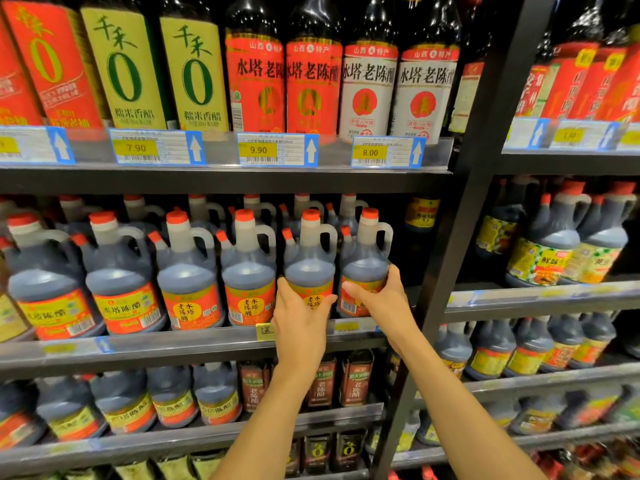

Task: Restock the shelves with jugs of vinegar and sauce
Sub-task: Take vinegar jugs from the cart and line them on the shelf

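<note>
Gripping one upright vinegar jug in each hand at the shelf's (194, 344) front edge, my left hand (300, 318) on the second-last jug (309, 263), my right hand (382, 299) on the end jug (365, 259) beside it, both directly ahead.

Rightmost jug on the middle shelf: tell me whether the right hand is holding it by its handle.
No. The right hand grips the rightmost jug around its lower body.

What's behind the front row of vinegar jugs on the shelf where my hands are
Behind the front-row jugs stands a second row of jugs with the same red caps and grey handles. Only their tops show; their bodies and labels are covered, and anything deeper is too dark to tell.
</note>
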